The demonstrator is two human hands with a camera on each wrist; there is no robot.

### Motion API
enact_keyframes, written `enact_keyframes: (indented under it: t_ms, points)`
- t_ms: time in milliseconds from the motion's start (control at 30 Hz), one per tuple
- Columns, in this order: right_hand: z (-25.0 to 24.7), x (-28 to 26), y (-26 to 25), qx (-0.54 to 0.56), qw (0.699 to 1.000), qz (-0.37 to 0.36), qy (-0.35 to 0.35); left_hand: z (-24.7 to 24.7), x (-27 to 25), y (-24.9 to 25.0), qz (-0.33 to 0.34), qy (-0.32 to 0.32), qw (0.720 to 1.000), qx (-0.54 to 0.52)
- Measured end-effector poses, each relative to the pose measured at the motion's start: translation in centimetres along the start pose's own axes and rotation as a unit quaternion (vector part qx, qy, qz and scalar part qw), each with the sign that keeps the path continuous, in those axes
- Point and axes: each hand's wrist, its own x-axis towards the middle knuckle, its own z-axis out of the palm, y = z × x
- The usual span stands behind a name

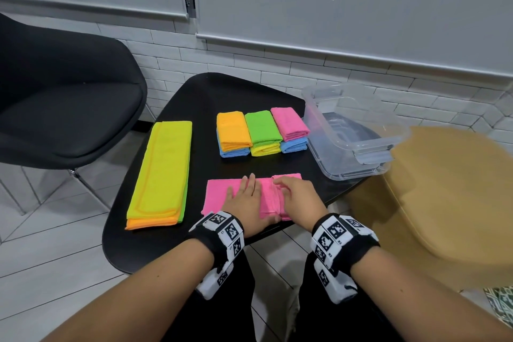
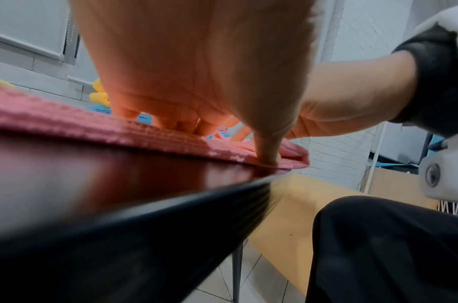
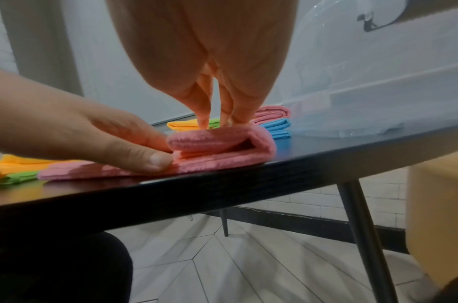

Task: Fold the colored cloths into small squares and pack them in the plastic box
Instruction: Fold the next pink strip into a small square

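Observation:
A pink cloth (image 1: 216, 197) lies as a long strip at the near edge of the black table (image 1: 155, 247), its right end folded over onto itself (image 3: 222, 143). My left hand (image 1: 245, 203) lies flat on the strip's middle, thumb pressing its near edge (image 2: 269, 157). My right hand (image 1: 297, 194) rests on top of the folded part, fingertips (image 3: 204, 121) pressing down on it. Several folded squares (image 1: 262, 130) in orange, green, pink, blue and yellow sit in stacks behind. The clear plastic box (image 1: 349, 130) stands at the table's right, with no cloth in it.
A pile of long-folded yellow, orange and green cloths (image 1: 161, 172) lies on the table's left. A black chair (image 1: 63, 108) stands at the left and a tan padded seat (image 1: 449, 203) at the right. The white brick wall runs behind the table.

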Motion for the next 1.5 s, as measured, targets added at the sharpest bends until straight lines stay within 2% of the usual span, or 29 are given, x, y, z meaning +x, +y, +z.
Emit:
enact_keyframes:
  t_ms: [67,200,367,467,567,700,800,900,967,1133,1367,1500]
  points:
    - [-0.5,0.2,0.3,-0.018,0.999,-0.03,0.008,0.1,0.2,-0.2,0.003,-0.007,1.0,0.001]
    - [-0.8,0.4,0.6,-0.133,0.989,-0.064,0.017,-0.1,0.3,-0.3,0.008,-0.018,1.0,-0.005]
    - [1.2,0.1,1.1,-0.217,0.973,-0.05,-0.067,-0.8,-0.3,-0.9,0.017,-0.011,0.999,-0.038]
    - [2.7,-0.3,2.0,-0.248,0.962,-0.032,-0.111,-0.9,-0.5,-1.8,-0.015,-0.002,0.999,-0.036]
    - [3.6,-0.2,2.8,-0.294,0.949,-0.041,-0.101,-1.3,-0.4,-2.8,-0.082,0.006,0.997,-0.015]
    - [3.5,0.1,2.8,-0.301,0.945,-0.05,-0.114,-1.5,-0.4,-4.1,-0.172,0.024,0.984,-0.047]
    - [2.4,1.0,2.9,-0.319,0.934,-0.065,-0.145,-1.9,-0.2,-4.6,-0.194,0.059,0.976,-0.078]
    - [1.2,2.0,2.9,-0.345,0.921,-0.075,-0.167,-2.6,-0.4,-4.7,-0.201,0.094,0.973,-0.064]
    - [0.7,2.2,2.7,-0.339,0.923,-0.083,-0.164,-3.1,-0.5,-4.9,-0.205,0.089,0.973,-0.064]
    - [1.1,1.1,2.7,-0.32,0.928,-0.111,-0.152,-3.7,-0.2,-5.9,-0.244,0.061,0.957,-0.146]
    - [2.5,0.8,3.7,-0.321,0.932,-0.115,-0.122,-3.9,-0.4,-6.4,-0.203,0.082,0.941,-0.258]
    - [2.5,0.8,3.7,-0.319,0.933,-0.116,-0.123,-3.8,-0.9,-6.4,-0.191,0.056,0.941,-0.274]
